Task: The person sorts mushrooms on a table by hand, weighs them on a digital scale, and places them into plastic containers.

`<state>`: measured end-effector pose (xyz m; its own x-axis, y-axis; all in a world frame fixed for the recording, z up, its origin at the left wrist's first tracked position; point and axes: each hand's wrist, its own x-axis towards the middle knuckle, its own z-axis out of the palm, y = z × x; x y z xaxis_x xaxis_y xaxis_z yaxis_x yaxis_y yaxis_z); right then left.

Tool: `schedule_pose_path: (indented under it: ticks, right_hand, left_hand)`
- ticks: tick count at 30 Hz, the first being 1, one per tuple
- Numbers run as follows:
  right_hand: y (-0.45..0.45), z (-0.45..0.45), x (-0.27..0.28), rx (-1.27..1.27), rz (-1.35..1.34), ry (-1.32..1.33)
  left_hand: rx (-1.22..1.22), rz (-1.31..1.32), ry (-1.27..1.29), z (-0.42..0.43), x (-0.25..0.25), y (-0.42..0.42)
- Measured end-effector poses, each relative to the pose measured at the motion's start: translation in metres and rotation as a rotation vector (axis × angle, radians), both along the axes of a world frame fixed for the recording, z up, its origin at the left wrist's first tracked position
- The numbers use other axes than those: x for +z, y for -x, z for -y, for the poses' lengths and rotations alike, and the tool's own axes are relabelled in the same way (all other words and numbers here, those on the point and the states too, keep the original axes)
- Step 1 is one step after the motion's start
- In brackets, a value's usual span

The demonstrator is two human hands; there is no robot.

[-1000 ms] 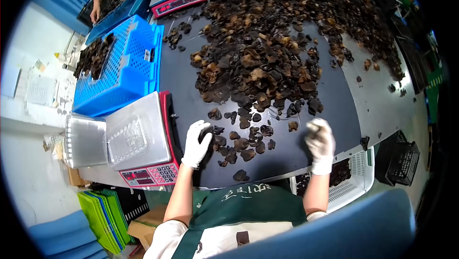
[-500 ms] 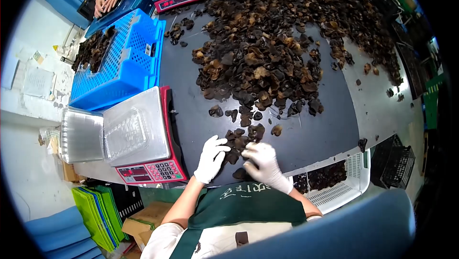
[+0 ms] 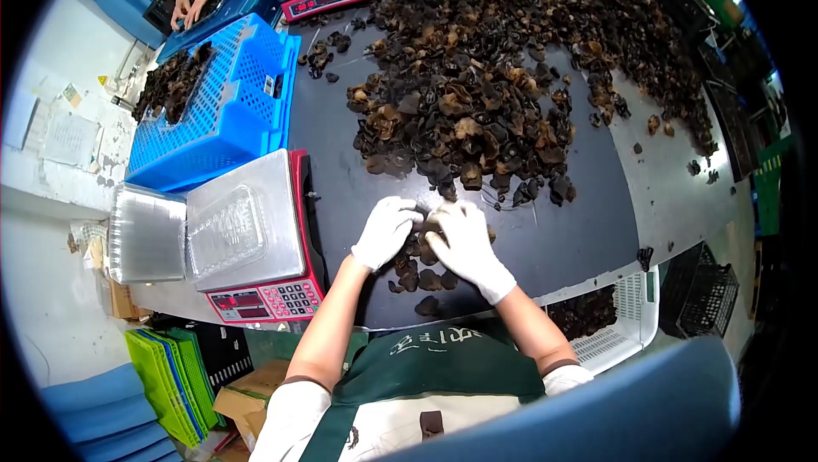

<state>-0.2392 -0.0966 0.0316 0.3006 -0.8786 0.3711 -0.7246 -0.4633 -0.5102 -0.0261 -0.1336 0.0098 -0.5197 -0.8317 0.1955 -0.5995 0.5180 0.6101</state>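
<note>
My white-gloved left hand is curled, with its fingertips on dark wood ear mushrooms at the near side of the big pile. Opposite it, my white-gloved right hand bends its fingers over the same pieces; its fingertips are partly hidden. Between my hands and my apron lie several loose wood ear mushrooms on the dark table mat. Beyond my fingers spreads the large mushroom pile. A red scale stands left of my left hand, with a clear plastic tray on its plate.
Stacked clear trays stand left of the scale. Behind it are an upturned blue crate bearing mushrooms and a second scale. Another person's hands work at the far left. A white basket with mushrooms sits below the table's near-right edge.
Both my hands have reached forward, away from my body, onto pieces nearer the pile. Several mushrooms now show behind them, close to my apron. The other person's hands have shifted slightly.
</note>
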Motion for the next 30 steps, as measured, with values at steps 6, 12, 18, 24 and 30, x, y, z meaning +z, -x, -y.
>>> schedule_pose_path:
  ticks: [6,12,18,24,30]
  right_hand:
    - [0.020,-0.049,0.026,0.259,0.258,-0.094]
    - [0.056,-0.072,0.031,-0.011,0.034,-0.073]
    - [0.025,-0.102,-0.012,0.020,-0.263,-0.238]
    - [0.004,-0.038,-0.009,-0.100,-0.132,-0.191]
    - [0.005,0.005,0.001,0.088,-0.227,-0.137]
  left_hand:
    - [0.287,-0.430,-0.282,-0.053,0.043,-0.033]
    - [0.354,0.001,-0.207,-0.122,0.049,-0.031]
    - [0.291,0.208,-0.158,-0.143,0.016,-0.009]
    - [0.240,0.137,0.010,-0.067,0.001,-0.011]
    - [-0.050,0.223,-0.044,-0.018,0.014,0.002]
